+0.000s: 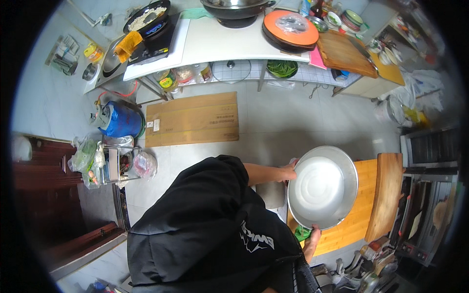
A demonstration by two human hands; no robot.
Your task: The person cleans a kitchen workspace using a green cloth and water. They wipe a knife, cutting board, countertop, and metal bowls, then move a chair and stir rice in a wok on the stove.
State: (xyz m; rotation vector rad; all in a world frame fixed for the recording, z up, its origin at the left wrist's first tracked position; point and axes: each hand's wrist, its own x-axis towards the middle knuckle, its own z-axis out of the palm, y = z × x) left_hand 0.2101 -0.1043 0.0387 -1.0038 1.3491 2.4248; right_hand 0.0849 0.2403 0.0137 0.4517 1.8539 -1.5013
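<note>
A large round aluminium basin (318, 185) is held between my two hands, tilted a little. My left hand (288, 173) grips its near left rim. My right hand (313, 236) grips the rim at the lower side, its fingers partly hidden. Inside, the pale bottom shines, and I cannot tell whether water lies in it. Beneath the basin is a yellow bamboo board (351, 229), partly covered by it. A green cloth or net-like thing (302, 233) lies beside my right hand, under the basin's edge.
A thick wooden board (384, 196) lies along the far side of the bamboo board. Flattened cardboard (192, 119) and a blue gas cylinder (119, 119) are on the floor. A wok of food (146, 20) sits on a cooktop beside a white counter (216, 45). Several kitchen items (361, 269) crowd the lower right.
</note>
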